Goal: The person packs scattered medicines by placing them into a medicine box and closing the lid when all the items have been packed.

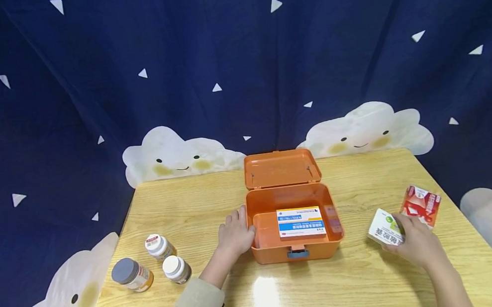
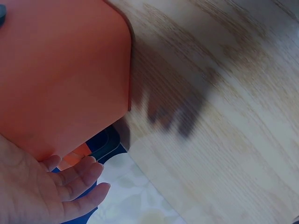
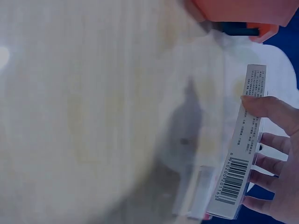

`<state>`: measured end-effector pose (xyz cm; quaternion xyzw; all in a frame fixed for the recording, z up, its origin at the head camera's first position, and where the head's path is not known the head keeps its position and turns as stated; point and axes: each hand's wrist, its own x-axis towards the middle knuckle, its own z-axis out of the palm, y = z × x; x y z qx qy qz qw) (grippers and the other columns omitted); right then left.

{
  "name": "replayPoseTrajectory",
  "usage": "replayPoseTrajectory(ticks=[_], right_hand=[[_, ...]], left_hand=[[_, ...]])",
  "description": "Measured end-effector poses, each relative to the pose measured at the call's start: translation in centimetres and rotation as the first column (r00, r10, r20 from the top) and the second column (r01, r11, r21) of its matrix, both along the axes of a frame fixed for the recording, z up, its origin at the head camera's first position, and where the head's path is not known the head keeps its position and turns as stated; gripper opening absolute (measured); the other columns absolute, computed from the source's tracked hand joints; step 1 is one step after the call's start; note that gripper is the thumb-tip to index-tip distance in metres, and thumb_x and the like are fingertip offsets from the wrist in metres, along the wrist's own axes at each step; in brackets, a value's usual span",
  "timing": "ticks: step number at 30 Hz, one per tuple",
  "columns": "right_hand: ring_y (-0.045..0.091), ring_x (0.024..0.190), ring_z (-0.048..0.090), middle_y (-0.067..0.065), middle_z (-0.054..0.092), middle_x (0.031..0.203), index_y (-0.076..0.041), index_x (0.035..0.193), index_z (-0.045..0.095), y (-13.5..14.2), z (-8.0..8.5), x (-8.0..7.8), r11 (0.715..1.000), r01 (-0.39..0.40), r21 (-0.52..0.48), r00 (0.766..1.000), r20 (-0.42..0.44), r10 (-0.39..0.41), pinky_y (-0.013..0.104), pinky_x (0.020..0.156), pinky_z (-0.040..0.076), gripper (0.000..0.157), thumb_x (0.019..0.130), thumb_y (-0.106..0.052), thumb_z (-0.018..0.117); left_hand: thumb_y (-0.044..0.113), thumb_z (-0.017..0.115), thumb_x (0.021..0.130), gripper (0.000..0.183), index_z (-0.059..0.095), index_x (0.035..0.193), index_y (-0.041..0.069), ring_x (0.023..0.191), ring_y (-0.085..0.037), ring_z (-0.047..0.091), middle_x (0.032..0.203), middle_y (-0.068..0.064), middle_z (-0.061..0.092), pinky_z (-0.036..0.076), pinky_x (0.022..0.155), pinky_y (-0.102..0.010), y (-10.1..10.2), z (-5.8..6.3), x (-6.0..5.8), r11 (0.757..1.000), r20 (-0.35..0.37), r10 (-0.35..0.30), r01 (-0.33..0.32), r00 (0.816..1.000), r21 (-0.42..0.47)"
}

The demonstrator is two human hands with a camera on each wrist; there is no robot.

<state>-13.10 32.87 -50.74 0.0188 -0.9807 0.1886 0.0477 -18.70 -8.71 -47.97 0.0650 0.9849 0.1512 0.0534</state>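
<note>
White box (image 1: pixel 382 225) — 敏胶囊, barcode (image 3: pixel 233 180) — 6940200201163

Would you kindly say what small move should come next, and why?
Probably carry the white box, gripped by the right hand, to the orange case: its lid is open, and a blue-and-white carton lies inside with room beside it.

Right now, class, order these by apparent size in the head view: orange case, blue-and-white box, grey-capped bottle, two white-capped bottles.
1. Orange case
2. Blue-and-white box
3. Grey-capped bottle
4. Rear white-capped bottle and front white-capped bottle: too alike to rank
</note>
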Motion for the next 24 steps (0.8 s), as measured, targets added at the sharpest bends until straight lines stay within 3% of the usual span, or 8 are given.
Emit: replayPoseTrajectory(ticks=[24], right_hand=[[0.043, 0.098, 0.047, 0.028, 0.046, 0.116, -0.001, 0.131, 0.039, -5.1, 7.6, -5.6, 0.988, -0.152, 0.041, 0.987, -0.044, 0.154, 0.059, 0.077, 0.037, 0.085, 0.062, -0.028, 0.081]], left_hand=[[0.032, 0.042, 0.087, 0.058, 0.030, 0.137, 0.005, 0.112, -0.034, 0.044, 0.124, -0.017, 0.046, 0.039, 0.084, -0.050, 0.0, 0.0, 0.0, 1.000, -0.002, -0.006, 0.006, 1.000, -0.025]])
